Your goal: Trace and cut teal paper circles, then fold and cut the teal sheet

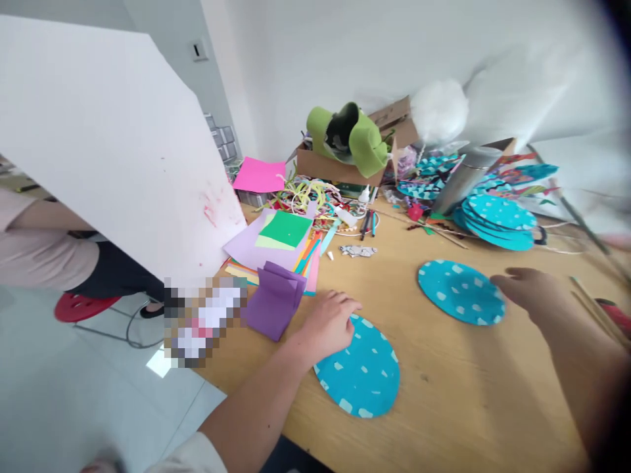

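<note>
My left hand [331,323] is at the upper left edge of a blue paper oval [367,374] with pale spots, its fingers curved and closed on that edge. Farther right, a second blue spotted oval [458,292] meets the fingertips of my right hand [527,289], which pinch its right rim. The undersides of both ovals are hidden. Just left of my left hand lies a folded purple paper [276,299]. More blue spotted ovals [497,220] are stacked at the back right.
Coloured sheets [286,230], tangled strips [315,197], pens [367,223] and a metal flask [466,177] crowd the back. A cardboard box [320,164] holds a green cap [345,135]. At left, a large white board [123,131] partly hides a person; a red stool [83,305] stands below.
</note>
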Demonstrator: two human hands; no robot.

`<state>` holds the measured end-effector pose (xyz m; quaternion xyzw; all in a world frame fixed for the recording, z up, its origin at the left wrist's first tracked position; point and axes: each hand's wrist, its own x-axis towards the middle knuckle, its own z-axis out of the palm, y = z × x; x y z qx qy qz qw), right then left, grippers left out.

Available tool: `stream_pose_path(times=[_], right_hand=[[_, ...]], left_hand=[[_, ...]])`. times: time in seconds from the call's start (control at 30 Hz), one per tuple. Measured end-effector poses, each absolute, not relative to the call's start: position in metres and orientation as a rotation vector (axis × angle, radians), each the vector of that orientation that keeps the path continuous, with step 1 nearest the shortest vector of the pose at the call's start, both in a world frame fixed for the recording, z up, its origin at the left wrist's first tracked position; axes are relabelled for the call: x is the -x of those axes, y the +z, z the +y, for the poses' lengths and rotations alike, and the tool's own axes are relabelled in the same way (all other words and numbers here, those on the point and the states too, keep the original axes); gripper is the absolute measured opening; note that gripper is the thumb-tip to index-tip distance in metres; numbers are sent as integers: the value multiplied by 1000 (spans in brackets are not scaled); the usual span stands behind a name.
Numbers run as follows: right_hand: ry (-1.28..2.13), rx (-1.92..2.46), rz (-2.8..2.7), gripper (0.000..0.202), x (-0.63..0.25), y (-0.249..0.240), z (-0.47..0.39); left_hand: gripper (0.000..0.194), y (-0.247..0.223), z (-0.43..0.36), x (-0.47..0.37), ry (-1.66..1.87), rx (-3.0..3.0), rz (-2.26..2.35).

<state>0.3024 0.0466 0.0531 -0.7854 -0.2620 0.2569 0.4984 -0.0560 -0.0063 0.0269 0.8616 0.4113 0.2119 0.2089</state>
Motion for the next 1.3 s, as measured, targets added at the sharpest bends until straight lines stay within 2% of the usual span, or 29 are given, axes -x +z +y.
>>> stream_pose_path(times=[0.07,0.1,0.17,0.33,0.43,0.53,0.6,0.67,0.77,0.83,1.13,1.3], right_hand=[[481,2090,-792,10,-292,58,41],[447,2182,-936,14,-280,60,38],[569,2144,-1216,33,-247,65,32],[931,1571,-1634,68,-134,63,28],[994,1389,-1704,88,-72,53,34],[1044,1384,-1783,98,-27,43,39],[1035,1414,-1815,95,-8,36,41],[1017,1428,-1828,88,4,30,43],[1005,1428,-1823,79,13,23,43],[1018,1422,-1824,75,15,20,41],[1147,1412,-1766,66,30,21,18],[1106,1444,-1662,58,17,26,14]], left_hand=[[36,36,-10,58,628,-2393,1152],[36,42,-13,58,653,-2394,1150],[36,56,-19,61,720,-2399,1129],[40,91,-42,84,890,-2371,1143],[48,96,-58,122,930,-2337,1380],[43,83,-69,175,886,-2273,1781],[46,68,-74,210,754,-2205,2057],[56,53,-76,239,560,-2126,2262],[70,37,-74,262,311,-2038,2409],[72,34,-71,267,250,-1979,2441],[74,40,-63,271,257,-1941,2390],[63,42,-67,261,543,-2232,2285]])
